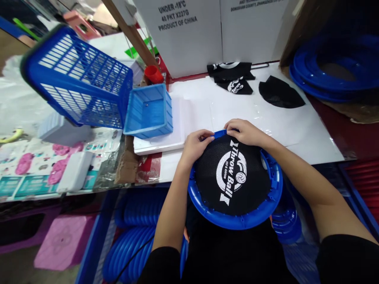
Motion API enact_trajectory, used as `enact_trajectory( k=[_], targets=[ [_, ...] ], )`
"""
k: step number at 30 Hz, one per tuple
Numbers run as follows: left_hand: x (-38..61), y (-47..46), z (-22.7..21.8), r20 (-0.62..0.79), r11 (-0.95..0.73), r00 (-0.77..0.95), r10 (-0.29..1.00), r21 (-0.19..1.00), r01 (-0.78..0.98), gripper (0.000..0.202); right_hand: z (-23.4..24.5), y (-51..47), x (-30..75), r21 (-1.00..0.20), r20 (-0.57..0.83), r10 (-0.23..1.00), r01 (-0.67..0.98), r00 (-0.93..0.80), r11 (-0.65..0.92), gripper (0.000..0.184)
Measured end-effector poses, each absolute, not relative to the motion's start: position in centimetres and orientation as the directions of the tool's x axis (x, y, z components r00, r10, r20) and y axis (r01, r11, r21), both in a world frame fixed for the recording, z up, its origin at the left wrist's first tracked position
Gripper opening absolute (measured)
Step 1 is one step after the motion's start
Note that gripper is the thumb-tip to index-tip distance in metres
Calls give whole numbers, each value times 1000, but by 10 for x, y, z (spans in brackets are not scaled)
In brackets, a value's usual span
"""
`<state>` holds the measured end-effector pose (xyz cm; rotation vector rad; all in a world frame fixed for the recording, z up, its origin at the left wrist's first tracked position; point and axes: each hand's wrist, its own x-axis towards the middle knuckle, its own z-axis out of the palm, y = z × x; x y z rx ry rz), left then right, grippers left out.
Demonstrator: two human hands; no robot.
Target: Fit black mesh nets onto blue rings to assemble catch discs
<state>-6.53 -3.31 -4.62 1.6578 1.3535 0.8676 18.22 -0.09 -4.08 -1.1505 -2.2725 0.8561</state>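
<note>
A round blue plastic ring (237,221) rests tilted between my lap and the table edge. Black mesh fabric (204,177) printed "Throw Ball" in white spans most of its inside. At the upper right a gap shows between the mesh and the ring. My left hand (197,144) pinches the mesh edge at the ring's far rim, thumb and fingers closed. Just right of it, my right hand (244,132) grips the same far rim, fingers bent over the mesh edge. Their fingertips hide the spot where mesh meets rim.
Black mesh pieces (280,92) lie on the white-covered table (195,114). Blue rings (325,85) are stacked at the right. A light blue bin (148,112) and a blue basket (79,75) stand left. More blue rings (133,252) sit below, beside a pink stool (65,240).
</note>
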Motion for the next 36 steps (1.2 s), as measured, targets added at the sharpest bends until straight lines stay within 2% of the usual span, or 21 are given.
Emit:
enact_trajectory(
  k=[3, 7, 12, 16, 20, 31, 36],
  targets=[
    [-64, -34, -48, 18, -99, 182, 983, 890, 445, 9, -42, 1, 184, -700, 126, 803, 522, -583, 488, 19],
    [-66, -33, -48, 37, -125, 189, 981, 868, 480, 10, -42, 5, 187, -746, 89, 803, 496, -589, 446, 19],
    [-76, -31, -33, 32, -220, 342, 939, 820, 528, 27, -45, 8, 183, -751, 91, 844, 519, -529, 407, 19],
    [-69, -21, -20, 87, -387, 453, 887, 676, 627, 21, -47, 10, 181, -747, 115, 844, 514, -524, 421, 18],
    [-55, -6, -17, 55, -489, 566, 823, 578, 654, 13, -47, 13, 183, -769, 96, 829, 487, -551, 413, 18],
    [-54, -2, -29, 97, -432, 533, 841, 714, 551, 16, -45, 20, 183, -771, 20, 802, 501, -597, 392, 20],
    [-54, 0, -33, 23, -330, 501, 865, 778, 535, 17, -47, 26, 183, -758, 0, 782, 510, -623, 407, 18]
  ],
)
